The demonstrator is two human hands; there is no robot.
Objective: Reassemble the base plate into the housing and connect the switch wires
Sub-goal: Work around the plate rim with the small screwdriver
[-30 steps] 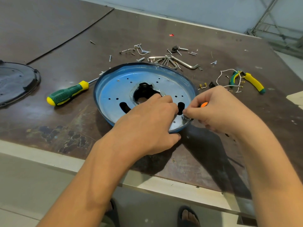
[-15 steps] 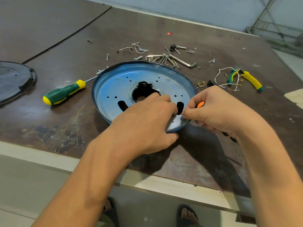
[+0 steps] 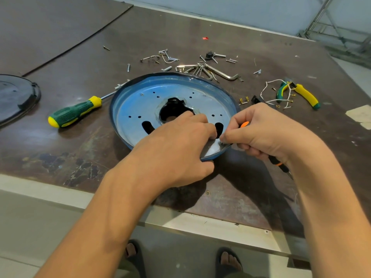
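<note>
**2 hands at the near-right rim of the base plate**

The right fingers (image 3: 230,137) are curled tight, with thumb and forefinger pinched together at the near-right rim of the base plate (image 3: 140,105). A small metal bit shows at the tips, too small to identify. The right hand (image 3: 267,133) also grips an orange-and-black tool (image 3: 276,162): orange shows above the knuckles, and the dark end sticks out below the palm.

The left fingers (image 3: 206,129) are curled down onto the plate beside a dark slot, close to the right fingertips; contact between them cannot be told. The left hand (image 3: 176,149) hooks its thumb against the plate's near edge.

The plate lies flat on the tabletop (image 3: 60,157), blue face up.

- Left: a green-and-yellow screwdriver (image 3: 72,114) and a black round cover (image 3: 16,97).
- Beyond: loose screws (image 3: 168,57) and hex keys (image 3: 220,72).
- Right, well apart from the plate: white wires (image 3: 267,91) draped over green-and-yellow pliers (image 3: 301,93).
</note>
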